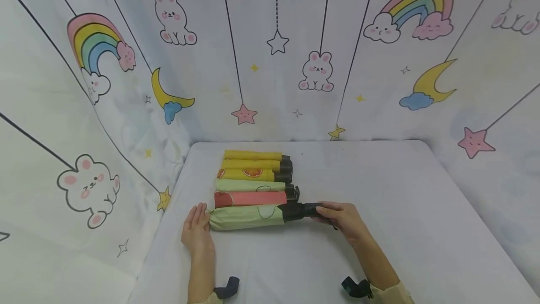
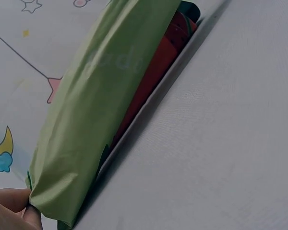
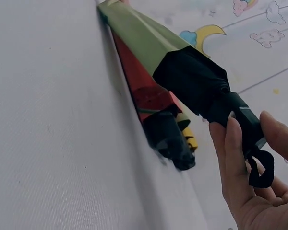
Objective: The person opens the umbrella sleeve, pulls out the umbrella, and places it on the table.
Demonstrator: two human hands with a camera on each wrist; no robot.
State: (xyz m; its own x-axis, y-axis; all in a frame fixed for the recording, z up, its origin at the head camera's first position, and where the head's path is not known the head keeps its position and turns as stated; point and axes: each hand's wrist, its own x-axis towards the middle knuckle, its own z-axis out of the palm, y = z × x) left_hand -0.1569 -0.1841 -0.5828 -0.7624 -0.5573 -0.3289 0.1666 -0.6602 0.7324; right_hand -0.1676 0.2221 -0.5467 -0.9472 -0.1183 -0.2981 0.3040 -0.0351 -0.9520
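A folded umbrella in a light green sleeve [image 1: 246, 218] spans the space between the two hands, in front of a row of other folded umbrellas. At its left end my left hand [image 1: 197, 231] pinches the sleeve tip between thumb and finger, as the left wrist view shows. My right hand [image 1: 343, 222] holds the black handle [image 3: 235, 117] at the other end with thumb and fingers. A black wrist strap [image 3: 262, 167] hangs from that handle. Right behind lies a red umbrella [image 1: 251, 199], partly covered by the green one in both wrist views.
Behind the red umbrella lie another light green one [image 1: 249, 186], an orange-slice patterned one [image 1: 238, 175] and plain yellow ones [image 1: 253, 155], handles to the right. All rest on a white table [image 1: 379, 191]. A cloth with cartoon prints [image 1: 202, 60] hangs around the back and sides.
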